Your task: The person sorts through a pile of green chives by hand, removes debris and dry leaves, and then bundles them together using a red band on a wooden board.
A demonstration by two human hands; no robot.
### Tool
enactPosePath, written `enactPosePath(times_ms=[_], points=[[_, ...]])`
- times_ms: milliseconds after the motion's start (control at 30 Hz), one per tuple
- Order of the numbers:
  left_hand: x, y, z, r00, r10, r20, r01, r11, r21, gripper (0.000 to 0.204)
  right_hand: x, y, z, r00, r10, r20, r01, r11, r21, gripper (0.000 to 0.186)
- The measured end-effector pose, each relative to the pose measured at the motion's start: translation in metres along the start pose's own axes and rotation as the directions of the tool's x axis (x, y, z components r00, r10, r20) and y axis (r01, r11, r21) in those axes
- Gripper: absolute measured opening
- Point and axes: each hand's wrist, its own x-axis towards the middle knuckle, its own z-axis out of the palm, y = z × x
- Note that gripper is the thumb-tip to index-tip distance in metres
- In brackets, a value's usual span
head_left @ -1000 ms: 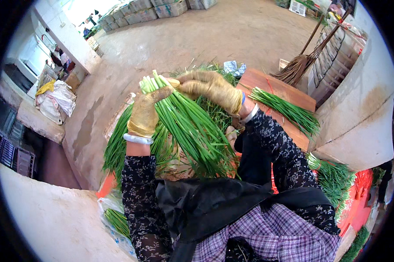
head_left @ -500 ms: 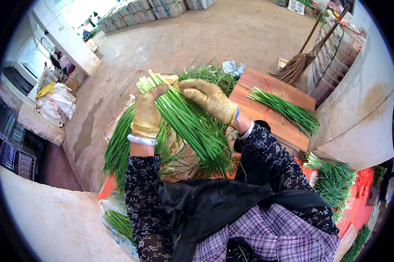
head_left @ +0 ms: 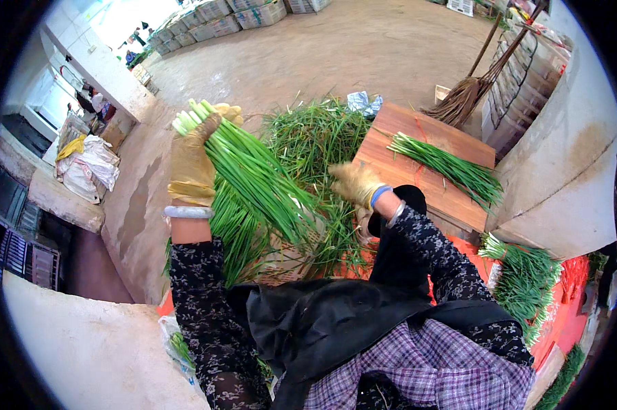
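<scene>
My gloved left hand [head_left: 192, 164] is closed around a bunch of long green stalks [head_left: 261, 174] with pale ends pointing up-left. More loose stalks [head_left: 308, 130] are heaped in and around a woven basket before me. My gloved right hand [head_left: 353, 183] is apart from the held bunch, over the heap beside a wooden board [head_left: 431, 205]; its fingers are smeared by motion. A separate bunch of stalks [head_left: 438, 160] lies on the board. More bundled stalks [head_left: 517, 287] rest on red material at my right.
Twig brooms [head_left: 462, 102] lean against baskets at the right, by a curved concrete wall [head_left: 554, 198]. Across the floor are stacked crates [head_left: 257, 14]. A person [head_left: 100, 106] is at far left, near white sacks [head_left: 86, 171] and a pillar.
My left hand has moved left with the bunch, whose pale ends have shifted up-left. My right hand has left the bunch and moved down toward the board, uncovering more of the heap.
</scene>
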Motion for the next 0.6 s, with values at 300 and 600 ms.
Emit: enactPosePath(times_ms=[300, 600], points=[[-0.008, -0.036, 0.04, 0.982, -0.125, 0.145, 0.153, 0.967, -0.201, 0.031, 0.006, -0.071, -0.053, 0.939, -0.202, -0.278, 0.34, 0.663, 0.667, 0.053], [-0.016, -0.042, 0.035, 0.973, -0.204, 0.105, 0.213, 0.974, -0.076, 0.028, 0.007, -0.043, -0.054, 0.924, -0.255, -0.285, 0.382, 0.668, 0.639, 0.045]])
